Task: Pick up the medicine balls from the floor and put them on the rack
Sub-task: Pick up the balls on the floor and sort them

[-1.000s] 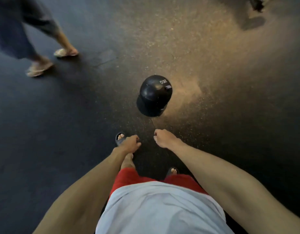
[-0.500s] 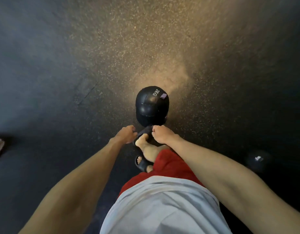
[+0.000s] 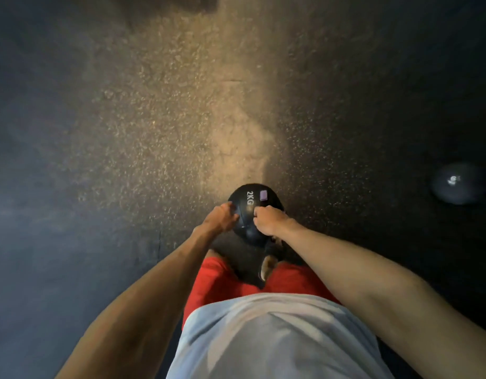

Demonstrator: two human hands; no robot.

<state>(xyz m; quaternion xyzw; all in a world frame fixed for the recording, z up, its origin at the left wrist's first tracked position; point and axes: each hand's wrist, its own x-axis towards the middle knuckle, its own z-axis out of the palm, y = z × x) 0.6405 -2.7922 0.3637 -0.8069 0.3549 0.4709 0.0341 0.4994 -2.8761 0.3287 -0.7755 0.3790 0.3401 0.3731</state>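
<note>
Medicine ball (image 3: 249,229): black, low in front of the person and just ahead of the feet, caught between both hands. I cannot tell whether it rests on the floor or hangs clear of it.
Left fingers (image 3: 231,208): curled over the ball's left flank, grasping it.
Right fingers (image 3: 259,213): bent tight onto the ball's upper right side, grasping it, with the tips tucked out of sight.
Left hand (image 3: 218,220): its back faces up and it lies against the side of the ball.
Right hand (image 3: 273,222): its knuckles point toward the left hand, with a strip of ball showing between the two.
Markings: a white "2KG" (image 3: 250,198) and a small purple patch (image 3: 263,195) sit on the ball's top, just beyond the fingers.
Left arm (image 3: 154,283): bare, stretched down toward the ball.
Right arm (image 3: 359,269): bare, reaching down from the other side, so the two arms converge on the ball.
Foot (image 3: 267,265): one foot shows just below the ball, between the legs of the shorts, too blurred to describe further.
Shorts (image 3: 217,280): red.
Shirt (image 3: 263,337): pale grey and loose, filling the near edge of the view.
Floor (image 3: 154,132): dark and speckled, with a warm band of light running away from the ball.
Second ball (image 3: 455,184): dark, blurred, with a white mark, lying on the floor at the far right, well apart from the first.
</note>
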